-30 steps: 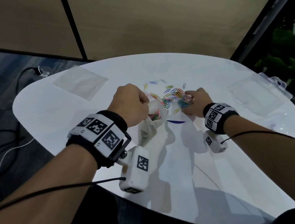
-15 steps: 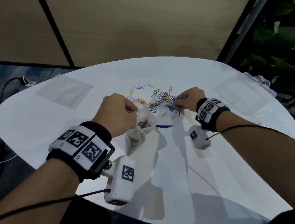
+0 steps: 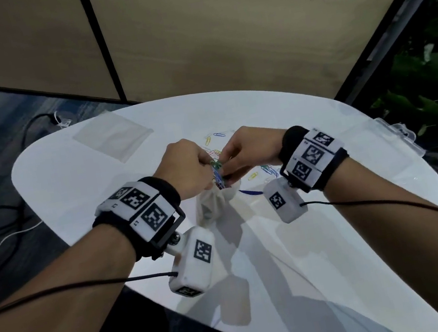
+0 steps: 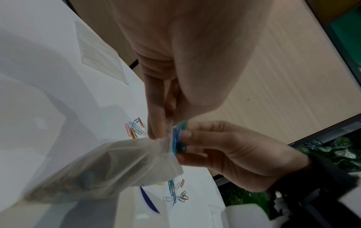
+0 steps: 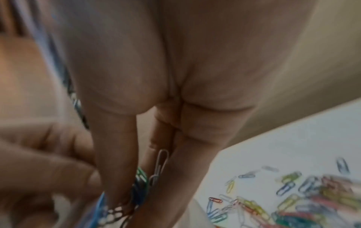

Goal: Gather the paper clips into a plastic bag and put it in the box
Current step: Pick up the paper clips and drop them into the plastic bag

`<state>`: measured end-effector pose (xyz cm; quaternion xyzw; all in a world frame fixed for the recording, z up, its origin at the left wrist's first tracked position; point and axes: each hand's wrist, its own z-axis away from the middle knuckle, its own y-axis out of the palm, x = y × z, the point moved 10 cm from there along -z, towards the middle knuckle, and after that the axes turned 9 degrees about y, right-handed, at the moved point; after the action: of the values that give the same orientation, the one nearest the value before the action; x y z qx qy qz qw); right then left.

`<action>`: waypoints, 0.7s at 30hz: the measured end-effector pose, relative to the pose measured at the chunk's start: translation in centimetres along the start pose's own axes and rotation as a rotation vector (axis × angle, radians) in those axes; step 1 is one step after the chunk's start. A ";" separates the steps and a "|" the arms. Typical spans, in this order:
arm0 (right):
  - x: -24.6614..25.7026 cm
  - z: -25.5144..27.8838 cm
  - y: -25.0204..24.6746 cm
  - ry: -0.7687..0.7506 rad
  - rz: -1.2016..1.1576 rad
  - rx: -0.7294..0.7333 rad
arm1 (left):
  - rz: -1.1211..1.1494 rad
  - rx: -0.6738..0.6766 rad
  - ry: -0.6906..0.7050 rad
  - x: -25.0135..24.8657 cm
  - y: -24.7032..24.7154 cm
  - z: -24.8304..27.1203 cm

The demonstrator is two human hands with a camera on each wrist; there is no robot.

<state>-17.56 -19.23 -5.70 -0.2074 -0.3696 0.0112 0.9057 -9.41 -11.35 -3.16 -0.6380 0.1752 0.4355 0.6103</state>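
My left hand pinches the rim of a clear plastic bag that hangs above the white table; the same bag sags below my left fingers. My right hand pinches a bunch of coloured paper clips right at the bag's mouth, seen close as a tangle of clips between my right fingers. Loose paper clips lie scattered on the table beyond and right of the bag, with more of them in the right wrist view.
A clear plastic box lies open at the table's right edge. A spare flat plastic bag lies at the far left of the table. A blue strip lies near the bag. Cables run on the floor left of the table.
My right hand has lifted off the clip pile with a bunch of clips and moved left to the bag's mouth. My left hand has kept hold of the bag.
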 end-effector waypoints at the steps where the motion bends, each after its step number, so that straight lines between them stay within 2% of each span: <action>1: 0.3 -0.1 0.0 0.006 0.095 -0.048 | 0.005 -0.010 -0.005 0.1 -0.1 0.0; 4: 2.0 0.5 -0.1 -0.022 0.445 -0.162 | 0.019 -0.060 -0.016 0.2 -0.9 0.1; 5: 2.3 0.5 -0.2 -0.028 0.477 -0.164 | 0.017 -0.073 -0.016 0.3 -1.2 0.1; 6: 2.6 0.7 -0.3 -0.054 0.421 -0.138 | 0.010 -0.085 -0.013 0.2 -1.6 0.1; 8: 3.2 0.9 -1.5 -0.141 0.135 -0.110 | -0.009 -0.106 -0.006 0.3 -2.6 0.1; 10: 1.7 0.4 -5.2 -0.176 -0.168 -0.238 | -0.012 -0.116 -0.023 0.9 -3.4 0.2; 11: -0.5 -0.4 -7.3 -0.151 -0.252 -0.335 | -0.014 -0.117 -0.035 1.2 -3.7 0.3; 12: -2.9 -1.3 -9.1 -0.082 -0.241 -0.446 | -0.019 -0.119 -0.041 1.5 -4.1 0.4; 14: -8.3 -3.4 -11.1 0.192 0.128 -0.596 | -0.037 -0.115 -0.045 1.8 -4.7 0.6; 15: -10.9 -4.2 -11.6 0.337 0.303 -0.596 | -0.044 -0.112 -0.045 2.0 -4.9 0.8; 16: -12.6 -5.1 -11.7 0.412 0.396 -0.570 | -0.049 -0.108 -0.041 2.0 -5.1 0.9; 19: -13.9 -7.4 -9.8 0.436 0.518 -0.419 | -0.058 -0.082 -0.041 2.3 -5.3 0.8; 21: -12.7 -8.3 -9.0 0.397 0.594 -0.435 | -0.060 -0.065 -0.043 2.4 -5.3 0.7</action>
<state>-22.38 -32.68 -16.01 -0.4894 -0.1055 0.1536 0.8519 -4.28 -8.95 -1.62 -0.6530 0.1285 0.4361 0.6057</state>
